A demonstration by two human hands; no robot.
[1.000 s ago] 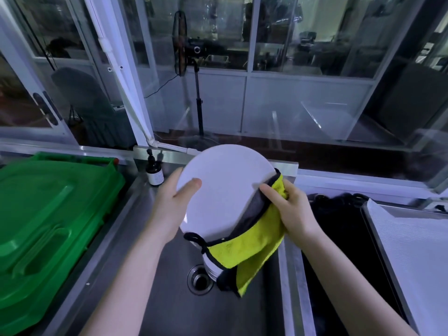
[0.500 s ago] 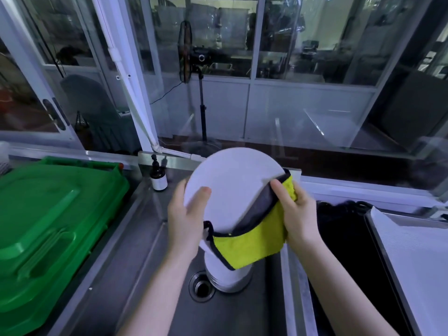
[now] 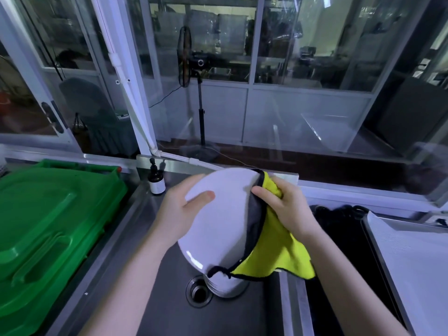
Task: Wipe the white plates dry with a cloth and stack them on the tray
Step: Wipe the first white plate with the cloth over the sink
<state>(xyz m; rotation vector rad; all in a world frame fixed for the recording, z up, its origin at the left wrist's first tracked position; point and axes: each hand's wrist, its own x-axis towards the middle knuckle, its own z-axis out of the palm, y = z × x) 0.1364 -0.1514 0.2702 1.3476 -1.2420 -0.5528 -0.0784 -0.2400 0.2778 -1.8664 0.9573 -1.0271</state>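
Note:
I hold a white plate [image 3: 223, 219] tilted above the steel sink [image 3: 155, 294]. My left hand [image 3: 179, 212] grips its left rim, thumb lying across the face. My right hand [image 3: 286, 209] pinches a yellow cloth with grey backing and black trim [image 3: 274, 248] against the plate's right edge; the cloth hangs down over the lower right of the plate. Under the held plate a stack of white plates [image 3: 226, 284] stands in the sink beside the drain [image 3: 198, 291]. A grey tray [image 3: 417, 267] lies at the right.
A green plastic bin lid [image 3: 48, 226] fills the left side. A small dark pump bottle [image 3: 156, 179] stands at the sink's back edge. A dark basin [image 3: 344, 238] lies between sink and tray. Glass panels and a standing fan [image 3: 194, 93] are behind.
The cloth and my right hand have slid from the plate's lower middle up along its right edge. The plate has tipped flatter, and the view has shifted slightly.

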